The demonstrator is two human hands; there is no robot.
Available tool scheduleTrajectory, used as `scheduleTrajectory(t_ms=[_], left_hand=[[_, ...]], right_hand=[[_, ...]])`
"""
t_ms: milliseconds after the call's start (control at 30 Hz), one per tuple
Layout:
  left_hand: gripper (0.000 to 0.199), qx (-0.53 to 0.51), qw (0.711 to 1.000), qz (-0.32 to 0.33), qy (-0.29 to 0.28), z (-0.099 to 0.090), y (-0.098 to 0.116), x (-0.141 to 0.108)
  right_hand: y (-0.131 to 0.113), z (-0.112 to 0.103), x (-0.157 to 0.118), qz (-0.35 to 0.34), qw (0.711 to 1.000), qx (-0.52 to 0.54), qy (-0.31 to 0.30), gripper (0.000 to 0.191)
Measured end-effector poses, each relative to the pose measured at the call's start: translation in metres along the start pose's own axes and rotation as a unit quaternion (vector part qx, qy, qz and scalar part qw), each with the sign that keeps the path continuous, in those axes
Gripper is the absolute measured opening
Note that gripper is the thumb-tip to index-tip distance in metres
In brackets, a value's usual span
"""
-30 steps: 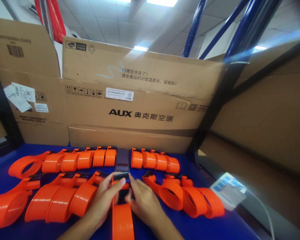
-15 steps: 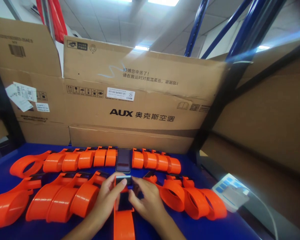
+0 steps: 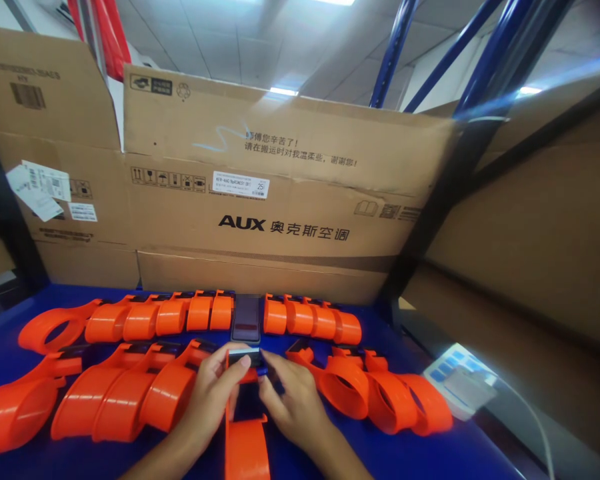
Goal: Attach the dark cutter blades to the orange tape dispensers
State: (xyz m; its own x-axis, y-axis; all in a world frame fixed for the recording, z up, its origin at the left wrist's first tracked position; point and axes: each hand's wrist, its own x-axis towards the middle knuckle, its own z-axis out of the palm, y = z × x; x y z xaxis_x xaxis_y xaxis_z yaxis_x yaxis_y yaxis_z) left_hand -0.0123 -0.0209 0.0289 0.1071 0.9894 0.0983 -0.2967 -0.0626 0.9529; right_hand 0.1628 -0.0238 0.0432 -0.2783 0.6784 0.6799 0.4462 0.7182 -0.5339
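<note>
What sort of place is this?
Probably a workshop or storeroom workbench: rows of matching orange parts on a blue table, a large printed cardboard sheet standing behind them, and a blue metal post like shelving.

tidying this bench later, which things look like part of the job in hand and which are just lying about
Likely part of the job:
- toothed orange dispenser, held by the left hand, right hand at its side
- similar orange dispensers around it

Probably just lying about:
- dark phone-like slab
- white item with cable, at right
</note>
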Motion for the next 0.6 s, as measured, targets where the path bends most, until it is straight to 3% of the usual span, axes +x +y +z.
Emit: scheduleTrajectory(t_ms=[133, 333, 433, 600], left_hand=[[0.039, -0.02, 1.0, -0.015, -0.007, 0.0, 0.002, -0.003], [0.035, -0.011, 0.999, -0.032, 0.027, 0.0, -0.004, 0.0], [0.031, -0.01, 0.998, -0.042, 0.04, 0.0, -0.006, 0.003], [0.032, -0.003, 0.998, -0.049, 0.037, 0.0, -0.008, 0.003]], right_hand=[[0.005, -0.004, 0.001, 0.11, 0.987, 0.096, 0.061, 0.037], [0.02, 0.004, 0.007, 0.165, 0.986, 0.009, 0.029, 0.037], [0.025, 0.009, 0.007, 0.174, 0.985, -0.014, -0.001, 0.028], [0.027, 0.01, 0.003, 0.204, 0.977, -0.057, 0.008, 0.029]])
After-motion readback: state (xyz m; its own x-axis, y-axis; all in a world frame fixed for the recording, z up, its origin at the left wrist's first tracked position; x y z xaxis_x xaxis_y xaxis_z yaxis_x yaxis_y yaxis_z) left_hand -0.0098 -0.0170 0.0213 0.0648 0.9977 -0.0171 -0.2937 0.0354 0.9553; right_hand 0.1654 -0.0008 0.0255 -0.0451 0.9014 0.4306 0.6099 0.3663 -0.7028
